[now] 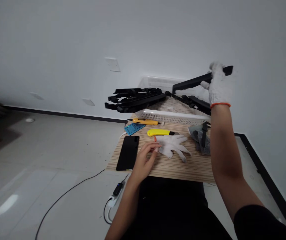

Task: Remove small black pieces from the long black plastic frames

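I logged the gloved right hand [219, 85] closed around a black strip [191, 82] above the right end of the basket [177, 115], at the table's [187, 170] far edge. Left hand [144, 163] met the glove [170, 144], half-curled (grip unclear). I judged that a bump risked spilling parts [140, 101] overhanging the basket's left rim.

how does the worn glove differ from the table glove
The worn glove is on the right hand, gripping a black part; the table glove lies empty, fingers spread. The worn glove is raised; the table glove is down on the tabletop. Both are white with orange at the cuff.
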### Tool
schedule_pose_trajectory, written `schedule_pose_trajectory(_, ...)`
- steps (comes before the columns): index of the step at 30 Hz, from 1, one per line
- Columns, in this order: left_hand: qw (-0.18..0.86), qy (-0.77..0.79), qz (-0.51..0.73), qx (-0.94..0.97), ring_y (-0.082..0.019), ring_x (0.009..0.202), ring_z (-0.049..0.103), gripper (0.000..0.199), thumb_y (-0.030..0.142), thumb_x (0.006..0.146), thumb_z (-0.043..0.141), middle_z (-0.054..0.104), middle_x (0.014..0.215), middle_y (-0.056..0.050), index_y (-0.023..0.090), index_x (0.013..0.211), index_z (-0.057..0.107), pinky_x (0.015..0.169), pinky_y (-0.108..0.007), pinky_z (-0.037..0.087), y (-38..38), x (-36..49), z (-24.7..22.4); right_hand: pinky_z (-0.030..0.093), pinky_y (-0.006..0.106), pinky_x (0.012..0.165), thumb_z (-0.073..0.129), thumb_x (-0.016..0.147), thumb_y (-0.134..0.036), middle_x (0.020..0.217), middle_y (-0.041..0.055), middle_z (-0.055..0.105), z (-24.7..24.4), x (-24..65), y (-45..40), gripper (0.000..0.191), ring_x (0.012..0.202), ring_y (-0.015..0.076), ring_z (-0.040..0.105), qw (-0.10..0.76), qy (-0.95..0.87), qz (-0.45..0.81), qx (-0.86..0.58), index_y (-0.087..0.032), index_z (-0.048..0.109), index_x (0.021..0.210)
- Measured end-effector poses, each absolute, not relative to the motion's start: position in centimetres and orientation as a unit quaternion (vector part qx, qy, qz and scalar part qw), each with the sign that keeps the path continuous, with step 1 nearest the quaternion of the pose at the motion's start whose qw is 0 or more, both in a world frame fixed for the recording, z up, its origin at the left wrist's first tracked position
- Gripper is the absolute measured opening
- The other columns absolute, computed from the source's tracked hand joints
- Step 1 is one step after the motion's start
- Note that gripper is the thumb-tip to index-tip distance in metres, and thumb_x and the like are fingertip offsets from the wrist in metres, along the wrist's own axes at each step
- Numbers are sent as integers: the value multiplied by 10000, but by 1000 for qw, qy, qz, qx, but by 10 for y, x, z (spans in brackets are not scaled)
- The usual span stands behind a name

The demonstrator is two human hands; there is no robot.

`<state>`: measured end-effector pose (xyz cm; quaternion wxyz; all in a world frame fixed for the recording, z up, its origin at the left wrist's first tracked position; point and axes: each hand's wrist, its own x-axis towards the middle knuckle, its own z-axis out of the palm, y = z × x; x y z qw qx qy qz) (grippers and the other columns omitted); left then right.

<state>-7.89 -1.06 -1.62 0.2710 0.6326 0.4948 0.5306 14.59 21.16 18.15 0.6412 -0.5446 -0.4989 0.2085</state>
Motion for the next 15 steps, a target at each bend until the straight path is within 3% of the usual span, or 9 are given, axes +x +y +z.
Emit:
schedule_pose_trajectory(3,281,492,530,631,-209,1092,694,213,331,1025,580,732,1129,-86,229,1038,767,905,-323,575,-10,-79,-16,534,195,671,533,987,-347,1166,108,672,187,154,201,291,906,102,611,649,-518,173,-530,-137,657,1146)
schedule_pose_trajectory(8,295,492,537,619,-212,1092,694,221,355,1019,591,734,1117,-86,221,1040,765,934,-329,565,-8,-79,-15,552,227,760,589,976,-263,1245,151,706,184,181,192,191,962,99,652,566,-667,192,-445,-110,675,1050)
schedule_pose_trajectory(12,326,486,559,588,-222,1173,685,259,373,1028,568,724,1239,-95,222,1182,711,1024,-366,549,17,-68,2,549,275,893,620,971,-232,1180,143,745,173,214,197,214,945,100,662,431,-762,195,-442,-100,741,1087)
schedule_pose_trajectory(15,337,458,540,620,-242,1324,623,348,355,1020,565,667,1400,-123,204,1328,624,1131,-401,499,64,-44,27,488,334,1088,659,947,-229,1304,143,708,170,234,200,281,1151,173,657,252,-842,110,-464,-131,768,1186)
